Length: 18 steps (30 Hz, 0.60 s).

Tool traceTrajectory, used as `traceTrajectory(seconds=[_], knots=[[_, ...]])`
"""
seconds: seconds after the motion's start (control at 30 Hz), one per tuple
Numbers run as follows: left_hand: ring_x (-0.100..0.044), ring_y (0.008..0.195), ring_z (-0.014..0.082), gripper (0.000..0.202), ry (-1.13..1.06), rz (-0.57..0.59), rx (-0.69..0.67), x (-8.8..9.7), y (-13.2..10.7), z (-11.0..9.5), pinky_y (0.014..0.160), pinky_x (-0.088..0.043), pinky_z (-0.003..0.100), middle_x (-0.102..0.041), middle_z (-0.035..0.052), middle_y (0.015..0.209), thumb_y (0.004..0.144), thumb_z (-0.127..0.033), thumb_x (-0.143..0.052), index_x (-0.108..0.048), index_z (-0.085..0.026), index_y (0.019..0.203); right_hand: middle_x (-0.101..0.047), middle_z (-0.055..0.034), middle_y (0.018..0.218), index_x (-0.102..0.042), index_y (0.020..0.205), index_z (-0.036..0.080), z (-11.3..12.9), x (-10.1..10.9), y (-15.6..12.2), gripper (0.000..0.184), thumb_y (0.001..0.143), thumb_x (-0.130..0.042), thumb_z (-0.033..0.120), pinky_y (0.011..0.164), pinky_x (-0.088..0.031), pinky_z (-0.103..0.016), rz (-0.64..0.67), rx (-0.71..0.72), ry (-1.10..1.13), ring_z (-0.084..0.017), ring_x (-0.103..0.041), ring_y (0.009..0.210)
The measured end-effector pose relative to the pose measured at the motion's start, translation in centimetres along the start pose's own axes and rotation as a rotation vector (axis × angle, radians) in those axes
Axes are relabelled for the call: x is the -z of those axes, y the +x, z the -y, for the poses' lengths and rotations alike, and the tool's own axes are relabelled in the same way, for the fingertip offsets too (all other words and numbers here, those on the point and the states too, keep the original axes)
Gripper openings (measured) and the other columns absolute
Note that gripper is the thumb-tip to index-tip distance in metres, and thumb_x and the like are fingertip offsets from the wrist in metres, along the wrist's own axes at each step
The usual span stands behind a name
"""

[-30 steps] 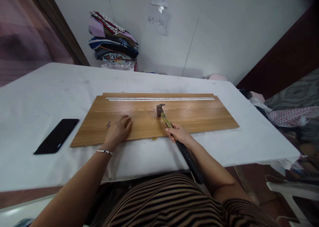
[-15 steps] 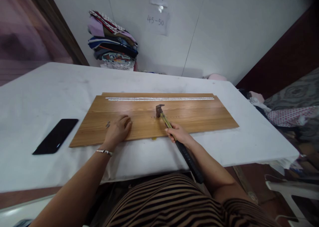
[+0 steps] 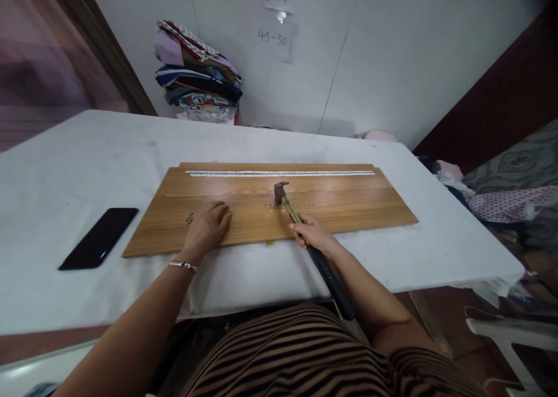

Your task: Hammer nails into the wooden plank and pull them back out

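My right hand is wrapped around the handle of a claw hammer, well up toward the head. The black grip end sticks out below my hand toward my body. Its rusty head rests on or just over a wooden board, by a row of small nails or dark marks near the middle. My left hand lies on the board's left part, fingers loosely bent and apart, holding nothing I can see. Beside it is a small heap of nails.
Two white strips with markings run along the board's far edge. A black phone lies left of the board on the white-covered table. Folded clothes are stacked against the wall behind. A white chair stands at lower right.
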State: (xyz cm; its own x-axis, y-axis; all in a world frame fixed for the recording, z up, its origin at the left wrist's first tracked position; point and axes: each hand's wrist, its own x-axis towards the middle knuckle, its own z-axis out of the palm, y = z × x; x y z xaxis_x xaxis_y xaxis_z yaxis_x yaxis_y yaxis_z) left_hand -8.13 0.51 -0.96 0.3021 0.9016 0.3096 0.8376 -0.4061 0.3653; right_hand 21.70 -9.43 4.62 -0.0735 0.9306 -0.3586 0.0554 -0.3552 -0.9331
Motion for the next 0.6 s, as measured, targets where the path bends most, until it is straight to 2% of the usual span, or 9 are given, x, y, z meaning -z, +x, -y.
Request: traceTrajectory(seconds=[0.13,0.33,0.6], knots=[[-0.067,0.115,0.0297,0.040,-0.010,-0.005,-0.010,0.1,0.0,0.0,0.108,-0.051,0.046,-0.073,0.0141,0.126,0.095,-0.042,-0.044,-0.073,-0.020,0.109,-0.046,0.0126,0.049,-0.053,0.091,0.024,-0.1,0.1,0.1,0.023,0.074,-0.062,0.036,0.038,-0.031,-0.022,0.001,0.020,0.012,-0.009,-0.039,0.036],[-0.068,0.112,0.0284,0.038,0.004,0.001,-0.007,0.4,-0.1,-0.2,0.105,-0.051,0.043,-0.075,0.0126,0.121,0.096,-0.042,-0.042,-0.074,-0.021,0.103,-0.047,0.0116,0.050,-0.048,0.082,0.024,-0.3,0.2,0.4,0.020,0.075,-0.062,0.037,0.039,-0.032,-0.022,0.010,0.018,0.004,-0.009,-0.039,0.037],[-0.067,0.092,0.0270,0.039,0.124,-0.013,0.002,1.2,-0.3,-0.8,0.089,-0.052,0.041,-0.073,0.0124,0.091,0.096,-0.038,-0.037,-0.065,-0.022,0.074,-0.046,0.0116,0.047,-0.046,0.080,0.025,-0.2,0.1,0.1,0.019,0.076,-0.063,0.034,0.037,-0.032,-0.021,0.021,0.039,0.016,-0.008,-0.038,0.036]])
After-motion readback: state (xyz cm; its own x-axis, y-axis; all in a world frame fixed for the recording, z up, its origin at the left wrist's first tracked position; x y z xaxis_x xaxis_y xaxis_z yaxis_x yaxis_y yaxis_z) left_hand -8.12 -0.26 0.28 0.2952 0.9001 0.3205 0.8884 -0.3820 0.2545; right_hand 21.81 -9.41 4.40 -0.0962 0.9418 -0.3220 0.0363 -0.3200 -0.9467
